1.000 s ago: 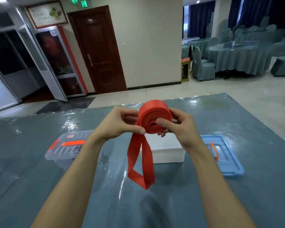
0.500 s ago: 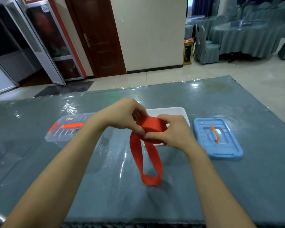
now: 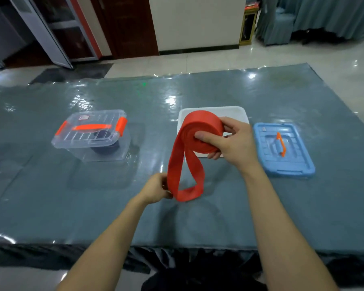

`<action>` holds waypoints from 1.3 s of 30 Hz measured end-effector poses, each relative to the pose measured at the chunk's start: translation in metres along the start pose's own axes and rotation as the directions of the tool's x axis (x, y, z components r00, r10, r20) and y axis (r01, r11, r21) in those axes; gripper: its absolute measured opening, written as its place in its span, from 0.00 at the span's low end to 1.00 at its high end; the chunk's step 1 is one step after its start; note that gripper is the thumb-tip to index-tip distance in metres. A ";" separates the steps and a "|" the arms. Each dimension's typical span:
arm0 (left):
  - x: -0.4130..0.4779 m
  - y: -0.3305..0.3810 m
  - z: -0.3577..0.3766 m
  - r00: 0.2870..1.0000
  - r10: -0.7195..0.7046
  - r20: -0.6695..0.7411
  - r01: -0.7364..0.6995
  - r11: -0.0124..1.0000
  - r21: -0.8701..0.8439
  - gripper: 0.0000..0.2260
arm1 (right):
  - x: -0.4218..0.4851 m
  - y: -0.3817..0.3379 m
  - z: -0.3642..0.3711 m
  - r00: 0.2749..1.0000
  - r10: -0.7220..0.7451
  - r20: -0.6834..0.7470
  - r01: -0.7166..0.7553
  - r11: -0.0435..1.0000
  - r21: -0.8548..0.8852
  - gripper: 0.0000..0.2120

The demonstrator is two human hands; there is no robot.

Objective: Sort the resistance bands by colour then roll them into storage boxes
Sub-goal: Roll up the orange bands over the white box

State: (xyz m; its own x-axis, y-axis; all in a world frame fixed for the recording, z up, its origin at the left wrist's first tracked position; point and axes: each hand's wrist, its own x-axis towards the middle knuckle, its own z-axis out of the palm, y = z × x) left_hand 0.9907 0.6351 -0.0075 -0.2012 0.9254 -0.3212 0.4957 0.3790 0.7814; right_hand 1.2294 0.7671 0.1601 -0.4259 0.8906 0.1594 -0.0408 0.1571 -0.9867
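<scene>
A red resistance band (image 3: 200, 131) is mostly wound into a thick roll, with a loose loop hanging from it down to the table. My right hand (image 3: 233, 141) grips the roll, thumb pressed into its centre, just above an open white storage box (image 3: 237, 113). Lower down, my left hand (image 3: 156, 190) pinches the bottom of the hanging loop near the table surface. To the left stands a clear lidded box (image 3: 90, 135) with orange clasps, and a dark rolled band shows inside it.
A blue lid (image 3: 282, 149) with an orange handle lies flat to the right of the white box. The table (image 3: 93, 196) has a glossy grey-blue cover, and its front edge runs close to my body. Tiled floor, doors and draped chairs lie beyond.
My left hand has left the roll and dropped to the bottom of the hanging loop. My right hand alone holds the roll now. The view has tilted down toward the table.
</scene>
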 end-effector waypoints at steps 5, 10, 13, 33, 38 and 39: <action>-0.017 -0.034 -0.035 0.873 -0.125 -0.472 0.087 0.991 -0.102 0.12 | 0.012 0.001 -0.006 0.998 0.013 -0.059 -0.015 0.999 -0.028 0.19; -0.015 -0.053 -0.085 0.720 -0.093 -0.688 0.108 0.994 -0.021 0.14 | 0.024 0.000 -0.001 1.000 0.017 0.005 -0.016 0.992 -0.128 0.19; -0.011 -0.068 -0.111 0.659 -0.142 -0.739 0.236 0.971 0.024 0.15 | 0.031 -0.002 0.006 0.997 0.021 0.070 -0.007 0.982 -0.190 0.18; -0.043 -0.040 -0.183 0.945 -0.301 -0.128 0.325 0.907 0.268 0.47 | 0.070 -0.032 0.082 0.933 -0.019 0.360 0.159 0.918 -0.364 0.21; -0.045 0.091 -0.193 0.898 0.367 -0.242 -0.410 0.898 -0.158 0.35 | 0.071 -0.048 0.090 0.926 -0.038 0.376 0.177 0.923 -0.343 0.22; -0.046 0.112 -0.194 0.885 0.415 -0.212 -0.443 0.890 -0.107 0.34 | 0.071 -0.050 0.090 0.924 -0.034 0.382 0.171 0.928 -0.331 0.22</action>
State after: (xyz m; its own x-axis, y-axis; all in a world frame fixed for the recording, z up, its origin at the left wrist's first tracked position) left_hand 0.8915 0.6348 0.1984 -0.1517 0.9764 0.1535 0.4402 -0.0723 0.8950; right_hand 1.1203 0.7841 0.2183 -0.7372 0.6541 0.1692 0.1882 0.4394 -0.8783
